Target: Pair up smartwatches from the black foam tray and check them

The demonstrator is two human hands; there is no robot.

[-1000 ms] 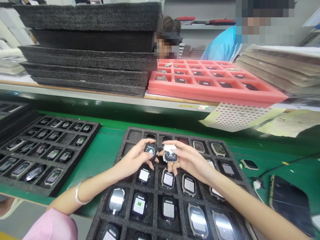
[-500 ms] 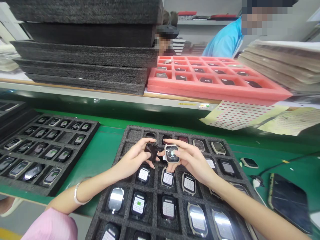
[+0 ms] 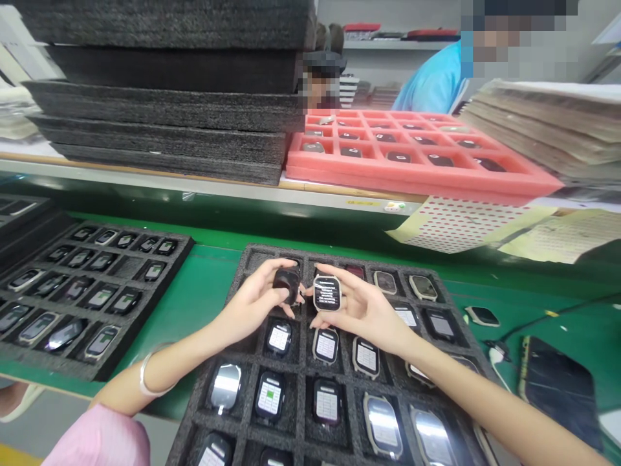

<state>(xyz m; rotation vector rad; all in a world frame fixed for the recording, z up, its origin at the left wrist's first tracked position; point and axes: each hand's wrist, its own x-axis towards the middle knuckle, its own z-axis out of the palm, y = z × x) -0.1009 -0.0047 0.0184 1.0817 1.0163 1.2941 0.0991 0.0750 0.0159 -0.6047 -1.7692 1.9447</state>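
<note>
My left hand (image 3: pixel 264 292) is closed on a dark smartwatch (image 3: pixel 286 285), its screen black, gripped between thumb and fingers. In my right hand (image 3: pixel 361 299) is a light-framed smartwatch (image 3: pixel 327 293) whose lit screen shows lines of white text. The two watches are side by side, a small gap apart, above the back part of a dark foam tray (image 3: pixel 299 388). Several strapless smartwatches sit in the tray's compartments, many with lit screens, among them a black watch (image 3: pixel 270 395) with a green square on its display. My hands and forearms cover some compartments.
Another foam tray of watches (image 3: pixel 187 249) lies to the left on the green table (image 3: pixel 208 265). To the right are a loose watch (image 3: pixel 482 316), a cable (image 3: pixel 519 323) and a phone (image 3: pixel 560 391). Stacked black foam (image 3: pixel 169 110) and a pink tray (image 3: pixel 412 181) stand on the shelf; people are behind.
The light watch's screen has switched from a dial to lines of text, and my right thumb has moved off it. My left hand has shifted slightly left and up with the dark watch.
</note>
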